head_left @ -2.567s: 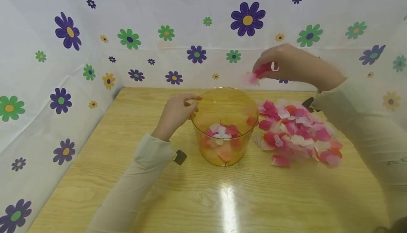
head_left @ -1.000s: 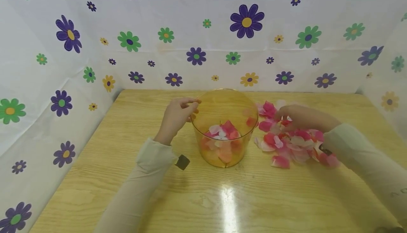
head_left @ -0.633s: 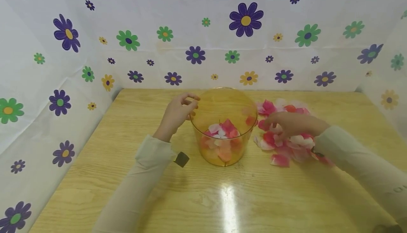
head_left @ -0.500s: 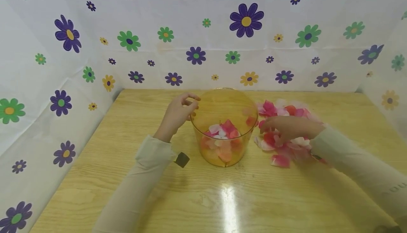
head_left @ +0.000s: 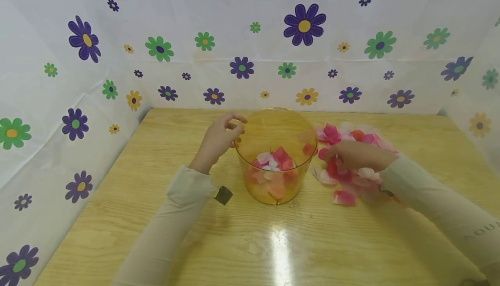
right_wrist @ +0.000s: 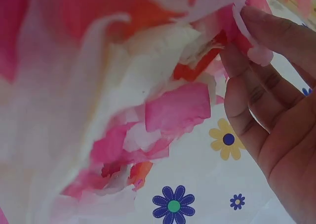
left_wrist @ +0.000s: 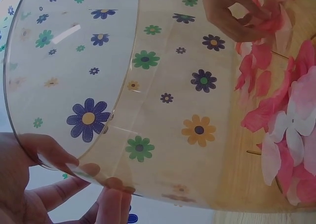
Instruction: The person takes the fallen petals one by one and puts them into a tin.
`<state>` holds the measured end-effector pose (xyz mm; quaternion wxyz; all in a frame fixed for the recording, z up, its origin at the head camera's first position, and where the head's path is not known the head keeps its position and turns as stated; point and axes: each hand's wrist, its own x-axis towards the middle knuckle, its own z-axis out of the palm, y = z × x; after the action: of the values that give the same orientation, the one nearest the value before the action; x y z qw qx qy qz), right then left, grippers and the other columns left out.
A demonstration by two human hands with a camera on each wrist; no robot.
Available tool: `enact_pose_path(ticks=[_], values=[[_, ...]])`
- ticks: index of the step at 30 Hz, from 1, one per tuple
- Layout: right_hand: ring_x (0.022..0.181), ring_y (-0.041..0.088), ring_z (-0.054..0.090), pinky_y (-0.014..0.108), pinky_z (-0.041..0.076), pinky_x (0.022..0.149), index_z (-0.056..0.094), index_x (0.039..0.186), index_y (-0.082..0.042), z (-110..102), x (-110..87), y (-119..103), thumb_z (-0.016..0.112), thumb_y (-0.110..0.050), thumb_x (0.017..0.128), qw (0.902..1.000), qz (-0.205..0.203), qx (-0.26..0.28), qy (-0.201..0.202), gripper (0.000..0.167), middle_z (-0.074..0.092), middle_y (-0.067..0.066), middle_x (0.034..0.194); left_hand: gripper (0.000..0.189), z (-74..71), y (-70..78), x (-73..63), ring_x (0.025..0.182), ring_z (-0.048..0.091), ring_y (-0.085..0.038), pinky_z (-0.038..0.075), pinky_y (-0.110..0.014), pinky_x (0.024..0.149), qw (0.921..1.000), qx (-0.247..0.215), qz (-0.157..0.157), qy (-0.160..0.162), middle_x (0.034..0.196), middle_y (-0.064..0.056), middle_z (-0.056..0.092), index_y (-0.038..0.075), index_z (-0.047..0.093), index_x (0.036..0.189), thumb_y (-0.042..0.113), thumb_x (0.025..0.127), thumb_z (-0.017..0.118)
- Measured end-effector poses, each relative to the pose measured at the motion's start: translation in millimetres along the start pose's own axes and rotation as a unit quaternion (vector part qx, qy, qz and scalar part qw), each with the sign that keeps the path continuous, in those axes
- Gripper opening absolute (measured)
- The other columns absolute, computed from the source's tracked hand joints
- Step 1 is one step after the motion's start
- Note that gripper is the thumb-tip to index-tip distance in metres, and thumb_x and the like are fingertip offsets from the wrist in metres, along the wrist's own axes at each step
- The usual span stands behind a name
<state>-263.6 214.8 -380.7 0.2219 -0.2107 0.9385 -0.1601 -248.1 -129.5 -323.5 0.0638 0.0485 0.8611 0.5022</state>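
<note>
Some petals [right_wrist: 244, 37] sit pinched in the right hand [head_left: 356, 155]; the left hand [head_left: 218, 139] grips the tub [head_left: 273, 132] (amber, see-through).

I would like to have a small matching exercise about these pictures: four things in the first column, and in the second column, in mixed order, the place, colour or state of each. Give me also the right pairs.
Column one
1. Left hand
2. Backdrop
3. Right hand
4. Container

Column two
A. among the petals, pinching some
B. see-through yellow, upright on the table
C. gripping the container's rim
D. white, with printed flowers

Pairs: 1-C, 2-D, 3-A, 4-B
</note>
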Motion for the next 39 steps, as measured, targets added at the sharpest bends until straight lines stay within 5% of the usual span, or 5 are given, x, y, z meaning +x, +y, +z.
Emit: enact_pose_path(ticks=[7, 23, 32, 39], values=[[0.076, 0.014, 0.057, 0.027, 0.048, 0.071, 0.072, 0.105, -0.018, -13.4, -2.7, 1.5, 0.066, -0.005, 0.083, 0.9989, -0.036, -0.011, 0.028, 0.027, 0.067, -0.004, 0.086, 0.027, 0.6, 1.0, -0.6, 0.094, 0.061, -0.036, 0.053, -0.03, 0.073, 1.0, 0.003, -0.002, 0.0, 0.113, -0.015, 0.062, 0.014, 0.056, 0.119, 0.019, 0.094, 0.049], [0.077, 0.011, 0.062, 0.035, 0.055, 0.075, 0.074, 0.091, -0.016, -51.5, -17.9, 1.8, 0.071, -0.007, 0.081, 0.9904, -0.078, -0.09, 0.071, 0.014, 0.071, -0.004, 0.085, 0.026, 0.9, 1.3, -0.5, 0.094, 0.061, -0.036, 0.054, -0.03, 0.073, 1.0, 0.004, -0.003, -0.002, 0.113, -0.015, 0.061, 0.014, 0.055, 0.12, 0.019, 0.095, 0.049], [0.074, 0.011, 0.061, 0.025, 0.051, 0.067, 0.071, 0.086, -0.014, -99.3, -37.2, -23.9, 0.071, -0.004, 0.079, 0.9731, -0.115, -0.112, 0.165, 0.012, 0.071, -0.001, 0.083, 0.026, 0.6, 0.5, 0.5, 0.093, 0.061, -0.035, 0.054, -0.031, 0.074, 1.0, 0.007, -0.002, -0.002, 0.113, -0.015, 0.062, 0.014, 0.055, 0.119, 0.019, 0.094, 0.048], [0.078, 0.015, 0.064, 0.031, 0.056, 0.07, 0.071, 0.09, -0.01, -123.7, -35.7, -67.9, 0.071, 0.0, 0.078, 0.9461, -0.189, -0.128, 0.23, 0.015, 0.071, 0.002, 0.087, 0.026, 1.1, -0.4, 1.9, 0.09, 0.061, -0.033, 0.053, -0.028, 0.071, 1.0, 0.005, 0.001, -0.002, 0.113, -0.016, 0.062, 0.014, 0.056, 0.119, 0.018, 0.094, 0.049]])
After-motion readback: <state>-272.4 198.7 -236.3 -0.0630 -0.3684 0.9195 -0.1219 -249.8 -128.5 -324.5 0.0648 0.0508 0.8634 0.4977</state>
